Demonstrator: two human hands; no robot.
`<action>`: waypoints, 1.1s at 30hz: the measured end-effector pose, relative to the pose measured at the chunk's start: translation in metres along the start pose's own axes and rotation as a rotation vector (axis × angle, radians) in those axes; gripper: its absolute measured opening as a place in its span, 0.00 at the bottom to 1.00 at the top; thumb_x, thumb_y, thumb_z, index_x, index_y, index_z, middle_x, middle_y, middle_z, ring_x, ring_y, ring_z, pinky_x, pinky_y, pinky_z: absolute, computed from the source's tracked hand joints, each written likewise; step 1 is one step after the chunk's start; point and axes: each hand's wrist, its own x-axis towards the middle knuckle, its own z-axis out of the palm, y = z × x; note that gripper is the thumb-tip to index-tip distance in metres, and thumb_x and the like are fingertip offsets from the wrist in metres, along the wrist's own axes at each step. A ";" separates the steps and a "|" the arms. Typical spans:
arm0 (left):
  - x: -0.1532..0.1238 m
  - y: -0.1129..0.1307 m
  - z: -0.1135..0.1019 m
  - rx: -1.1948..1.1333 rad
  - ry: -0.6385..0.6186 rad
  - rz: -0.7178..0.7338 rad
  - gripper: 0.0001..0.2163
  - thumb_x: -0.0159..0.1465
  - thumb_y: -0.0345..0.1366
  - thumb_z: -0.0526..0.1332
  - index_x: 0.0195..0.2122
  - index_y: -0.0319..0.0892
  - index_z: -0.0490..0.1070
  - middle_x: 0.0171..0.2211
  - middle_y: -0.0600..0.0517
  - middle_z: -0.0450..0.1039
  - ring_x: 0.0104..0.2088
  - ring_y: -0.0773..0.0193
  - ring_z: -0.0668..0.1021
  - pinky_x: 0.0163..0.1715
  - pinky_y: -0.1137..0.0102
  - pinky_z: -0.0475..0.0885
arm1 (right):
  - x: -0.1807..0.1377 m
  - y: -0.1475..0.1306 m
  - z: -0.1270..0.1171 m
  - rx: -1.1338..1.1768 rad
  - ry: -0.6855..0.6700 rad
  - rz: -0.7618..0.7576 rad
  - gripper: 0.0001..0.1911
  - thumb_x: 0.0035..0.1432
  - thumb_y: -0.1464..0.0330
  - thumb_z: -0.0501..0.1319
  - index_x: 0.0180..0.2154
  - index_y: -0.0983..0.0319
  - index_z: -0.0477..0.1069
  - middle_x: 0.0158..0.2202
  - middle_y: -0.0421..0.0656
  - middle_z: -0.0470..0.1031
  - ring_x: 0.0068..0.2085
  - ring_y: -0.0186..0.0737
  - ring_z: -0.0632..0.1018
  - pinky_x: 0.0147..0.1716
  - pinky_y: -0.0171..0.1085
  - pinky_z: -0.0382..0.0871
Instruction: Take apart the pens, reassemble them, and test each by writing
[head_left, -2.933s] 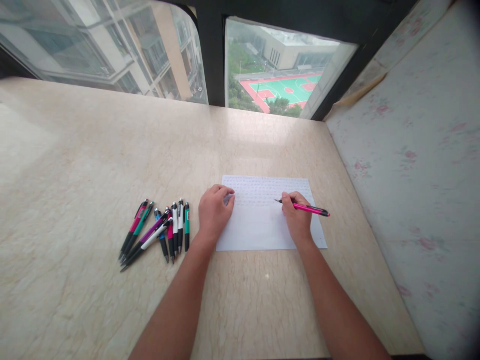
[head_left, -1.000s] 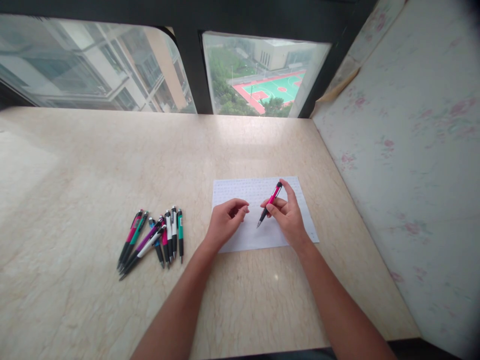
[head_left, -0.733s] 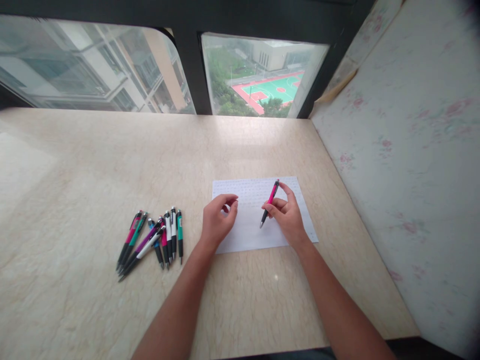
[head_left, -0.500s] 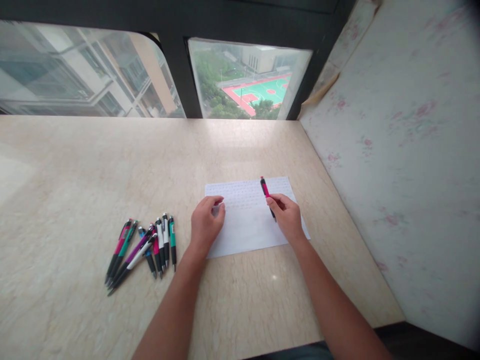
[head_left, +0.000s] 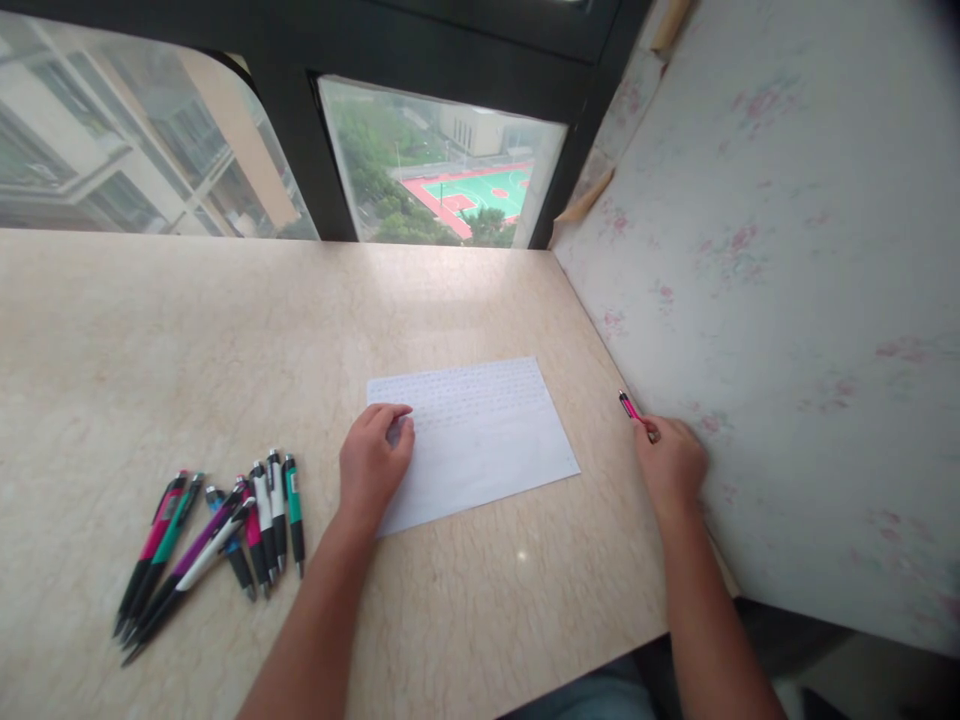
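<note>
My left hand (head_left: 373, 458) rests on the left edge of a white sheet of paper (head_left: 487, 450), fingers loosely curved and a gap between thumb and forefinger, holding nothing. Lines of handwriting cover the sheet's upper part. Off to the right of the paper, beside the wall, my right hand (head_left: 673, 465) is closed on a pink and black pen (head_left: 628, 404). Only the pen's upper end shows; the palm side and the lower end are hidden. Left of my left arm lies a loose group of several pens (head_left: 217, 550) in pink, green, purple, white and blue with black grips.
The pale marble-patterned ledge (head_left: 225, 330) runs back to a dark window frame (head_left: 450, 60), with a sports court outside. A flower-papered wall (head_left: 787, 300) bounds the right side, its paper peeling near the window. The ledge's front edge is at the bottom.
My right hand has carried the pink pen from above the paper rightward to the wall. My left hand stays on the paper. The view has turned somewhat to the right.
</note>
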 end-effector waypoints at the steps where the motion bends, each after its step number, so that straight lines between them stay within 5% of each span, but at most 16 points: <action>1: 0.000 0.000 0.000 0.002 0.000 0.001 0.10 0.63 0.37 0.56 0.39 0.40 0.74 0.39 0.46 0.76 0.40 0.56 0.77 0.43 0.63 0.72 | 0.000 0.001 -0.001 -0.052 -0.013 0.003 0.17 0.60 0.63 0.55 0.37 0.65 0.80 0.34 0.51 0.79 0.34 0.44 0.74 0.33 0.38 0.61; 7: 0.001 0.000 -0.001 0.004 -0.001 0.006 0.10 0.64 0.37 0.56 0.39 0.40 0.74 0.39 0.46 0.76 0.40 0.56 0.77 0.43 0.63 0.72 | 0.001 -0.013 -0.001 -0.246 -0.137 0.158 0.15 0.60 0.64 0.56 0.40 0.60 0.81 0.32 0.50 0.80 0.28 0.43 0.73 0.26 0.37 0.53; 12: 0.001 0.002 -0.001 0.003 -0.003 0.002 0.10 0.64 0.37 0.55 0.39 0.41 0.74 0.39 0.46 0.76 0.39 0.56 0.77 0.42 0.63 0.72 | 0.008 -0.015 0.007 -0.284 -0.088 0.260 0.17 0.61 0.62 0.56 0.41 0.61 0.81 0.32 0.52 0.81 0.29 0.46 0.75 0.26 0.38 0.55; 33: 0.001 0.004 -0.002 -0.016 -0.027 -0.013 0.10 0.63 0.37 0.55 0.39 0.41 0.74 0.40 0.46 0.76 0.40 0.56 0.77 0.43 0.62 0.72 | 0.012 -0.023 0.018 -0.208 0.016 0.292 0.18 0.59 0.64 0.54 0.40 0.62 0.81 0.32 0.54 0.80 0.29 0.46 0.75 0.27 0.39 0.58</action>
